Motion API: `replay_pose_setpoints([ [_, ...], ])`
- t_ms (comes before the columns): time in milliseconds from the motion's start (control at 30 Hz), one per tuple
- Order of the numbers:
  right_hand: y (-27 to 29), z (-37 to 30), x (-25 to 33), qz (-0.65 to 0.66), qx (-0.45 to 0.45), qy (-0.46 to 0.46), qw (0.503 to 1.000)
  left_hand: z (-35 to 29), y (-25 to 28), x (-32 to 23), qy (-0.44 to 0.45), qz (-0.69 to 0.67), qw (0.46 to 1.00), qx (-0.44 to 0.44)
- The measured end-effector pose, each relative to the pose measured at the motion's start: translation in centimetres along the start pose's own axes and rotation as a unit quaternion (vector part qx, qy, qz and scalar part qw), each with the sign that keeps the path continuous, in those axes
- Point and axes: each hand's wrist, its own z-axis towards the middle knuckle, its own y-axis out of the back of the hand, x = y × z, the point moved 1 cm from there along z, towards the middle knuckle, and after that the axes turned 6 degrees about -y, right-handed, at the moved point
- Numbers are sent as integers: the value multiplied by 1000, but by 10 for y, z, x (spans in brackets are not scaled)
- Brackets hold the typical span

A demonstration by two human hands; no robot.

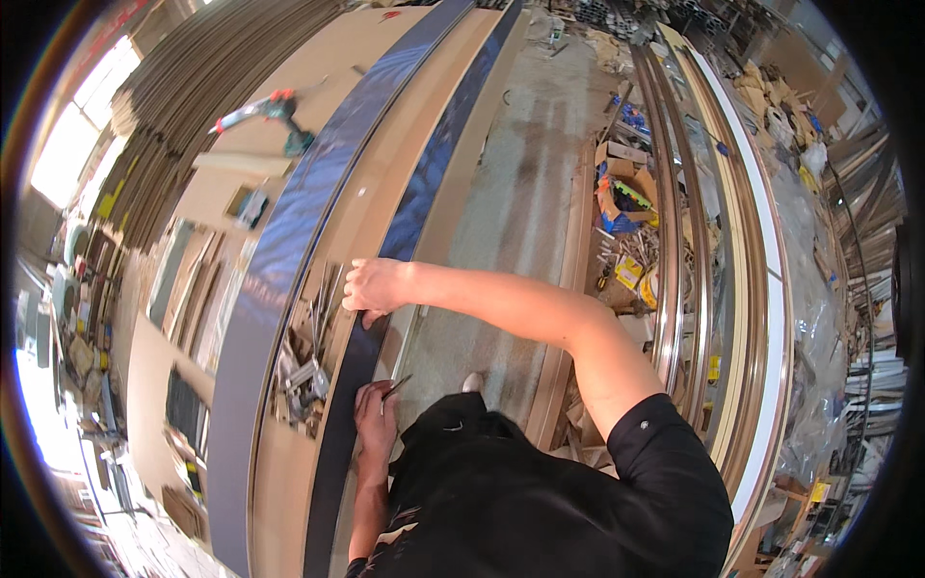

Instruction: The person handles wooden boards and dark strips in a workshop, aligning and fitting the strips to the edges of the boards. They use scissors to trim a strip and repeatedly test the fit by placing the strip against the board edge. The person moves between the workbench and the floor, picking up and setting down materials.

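Observation:
In front of me runs a long dark blue-black panel strip (416, 204) with a glossy face, edged by tan board. My right hand (379, 286) is closed at this strip, fingers curled together and thumb down against the dark face; what lies inside them is hidden. Nearer to my body, my left hand (374, 416) is closed around a thin, dark metal piece (395, 388), whose tip sticks out between thumb and fingers. That hand rests beside the strip's near edge. A pile of loose metal hardware (306, 385) lies on the tan board just left of my hands.
A wider dark panel (252, 385) lies further left, and past it a cordless drill (277, 112) on brown board. Stacked long strips (207, 67) stand far left. To my right are long metal profiles (665, 289) and an open cardboard box (626, 188) among scattered parts.

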Motion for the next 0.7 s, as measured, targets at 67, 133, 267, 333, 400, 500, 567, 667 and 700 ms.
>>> replay_pose_setpoints([
  [67, -2, -27, -73, 9, 31, -38, 999, 66, -43, 3, -32, -6, 999, 29],
  [133, 11, -45, -136, -2, 62, -60, 996, 129, -85, 16, -57, -9, 997, 50],
  [267, 18, -82, -275, 15, 52, -70, 996, 257, -163, 17, -58, -7, 995, 84],
  [333, 19, -105, -347, 12, 34, -67, 997, 322, -205, 18, -58, -9, 994, 91],
  [400, 25, -123, -411, 6, 25, -61, 998, 377, -246, 24, -35, -14, 996, 85],
  [500, 43, -150, -518, 4, 88, -86, 992, 453, -304, 36, -13, -2, 997, 74],
  [567, 57, -165, -580, 7, 117, -94, 989, 504, -341, 43, 4, 8, 998, 69],
  [667, 72, -192, -672, 20, 143, -88, 986, 586, -391, 31, 3, -18, 997, 74],
  [700, 73, -201, -701, 25, 139, -80, 987, 611, -410, 32, 14, -28, 996, 79],
])
